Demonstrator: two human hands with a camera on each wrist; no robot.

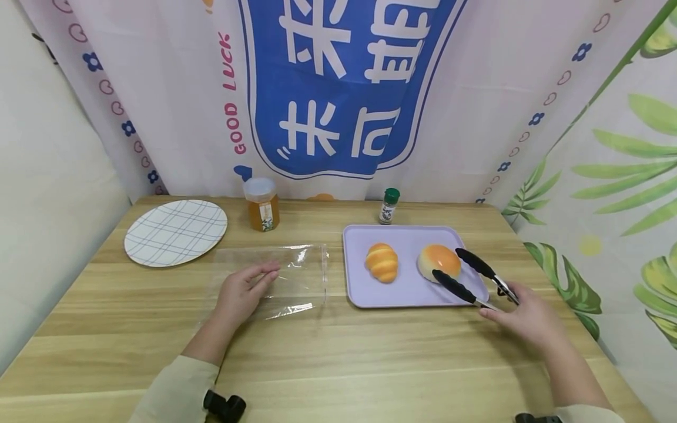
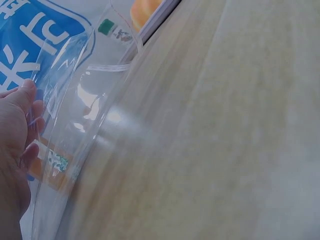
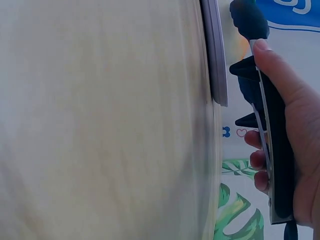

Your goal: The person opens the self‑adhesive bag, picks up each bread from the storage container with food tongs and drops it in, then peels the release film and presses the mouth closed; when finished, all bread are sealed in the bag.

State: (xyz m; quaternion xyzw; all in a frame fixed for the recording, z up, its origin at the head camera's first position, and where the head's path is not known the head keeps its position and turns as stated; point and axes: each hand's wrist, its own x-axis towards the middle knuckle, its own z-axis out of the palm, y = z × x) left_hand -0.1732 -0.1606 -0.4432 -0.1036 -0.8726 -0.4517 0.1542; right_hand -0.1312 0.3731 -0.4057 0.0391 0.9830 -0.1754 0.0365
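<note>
My left hand pinches a clear plastic bag above the wooden table. In the left wrist view, the thumb of the left hand lies at the film of the bag, with the fingers curled near it. My right hand grips black-tipped metal tongs, whose arms are spread around a round bun. Whether the tips touch the bun I cannot tell. The right wrist view shows the right hand wrapped around the handle of the tongs. Left of the bun lies a croissant-shaped bread.
Both breads lie on a lilac tray. Behind it stands a small green-capped shaker. A honey-coloured jar stands behind the bag, and a checked plate lies at the table's back left. A printed curtain hangs behind the table.
</note>
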